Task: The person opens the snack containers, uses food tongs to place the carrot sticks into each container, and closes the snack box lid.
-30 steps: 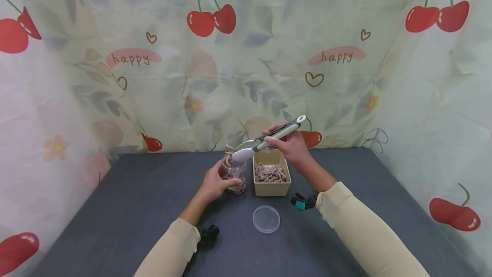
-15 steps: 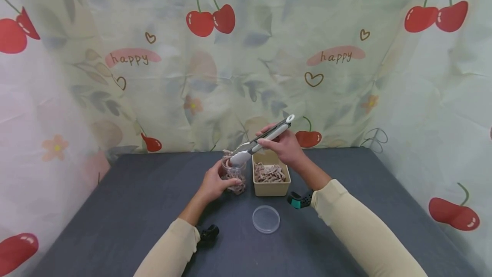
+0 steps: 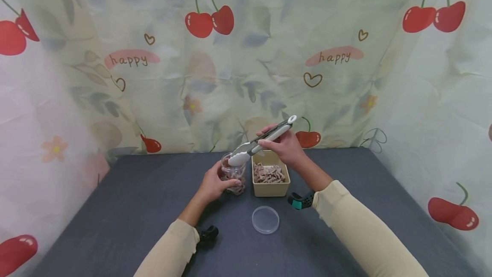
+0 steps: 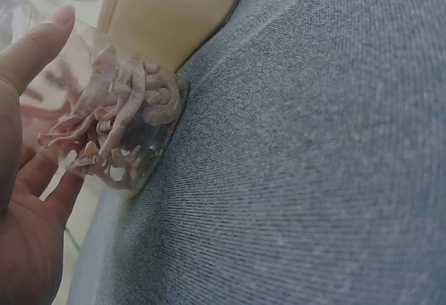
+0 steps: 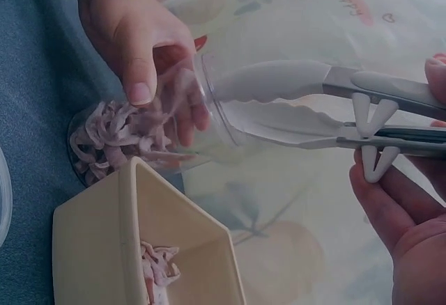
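Observation:
My left hand (image 3: 215,183) grips a clear jar (image 5: 188,103) from the side, thumb across its front, as it stands on the table. Pinkish-brown dried strips (image 4: 125,103) fill the jar's lower part. My right hand (image 3: 286,144) holds white-and-grey kitchen tongs (image 3: 265,140), tilted down to the left. Their white scalloped heads (image 5: 279,82) reach into the jar's mouth, a little apart, and nothing shows held between them. Right of the jar stands a beige rectangular tub (image 3: 270,190) with more strips (image 3: 269,174) inside.
A round clear lid (image 3: 265,220) lies flat on the dark table cloth (image 3: 153,191), in front of the tub. Behind the table hangs a cherry-printed curtain (image 3: 246,63). Black wrist bands (image 3: 301,200) sit at both cuffs.
The tongs have moved left and down, their heads entering the jar's mouth. Strips that stuck up above the rim between them have dropped into the jar. My left hand keeps its place.

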Demonstrator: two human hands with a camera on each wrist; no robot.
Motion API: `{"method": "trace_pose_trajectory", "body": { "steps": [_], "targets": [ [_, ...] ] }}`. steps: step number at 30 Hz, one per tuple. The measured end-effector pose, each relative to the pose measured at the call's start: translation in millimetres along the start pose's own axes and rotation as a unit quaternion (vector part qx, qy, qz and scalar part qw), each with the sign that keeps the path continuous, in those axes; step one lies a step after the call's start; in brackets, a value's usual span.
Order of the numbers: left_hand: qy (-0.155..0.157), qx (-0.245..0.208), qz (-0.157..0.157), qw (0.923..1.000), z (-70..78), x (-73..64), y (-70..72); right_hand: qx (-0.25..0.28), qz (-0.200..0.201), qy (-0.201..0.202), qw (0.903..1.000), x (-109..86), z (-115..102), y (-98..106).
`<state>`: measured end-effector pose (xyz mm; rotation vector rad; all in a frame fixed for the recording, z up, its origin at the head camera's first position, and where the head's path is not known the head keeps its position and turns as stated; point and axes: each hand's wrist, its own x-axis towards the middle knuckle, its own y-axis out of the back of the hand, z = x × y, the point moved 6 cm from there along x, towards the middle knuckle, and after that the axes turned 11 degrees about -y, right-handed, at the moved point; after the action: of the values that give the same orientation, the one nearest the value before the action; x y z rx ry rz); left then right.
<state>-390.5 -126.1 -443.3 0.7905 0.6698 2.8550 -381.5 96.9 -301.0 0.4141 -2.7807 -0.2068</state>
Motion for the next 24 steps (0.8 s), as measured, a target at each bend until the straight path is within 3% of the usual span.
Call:
{"method": "trace_pose_trajectory", "body": {
  "steps": [10, 24],
  "targets": [
    [-0.013, -0.02, 0.002, 0.9997, 1.3, 0.5, -0.8, 0.011, 0.016, 0.019, 0.9996, -3.0, -6.0, 13.6],
    [-0.021, -0.015, 0.0, 0.9997, 2.6, -0.6, -0.7, 0.009, 0.039, 0.038, 0.9985, -6.0, -10.6, 35.0]
  ]
}}
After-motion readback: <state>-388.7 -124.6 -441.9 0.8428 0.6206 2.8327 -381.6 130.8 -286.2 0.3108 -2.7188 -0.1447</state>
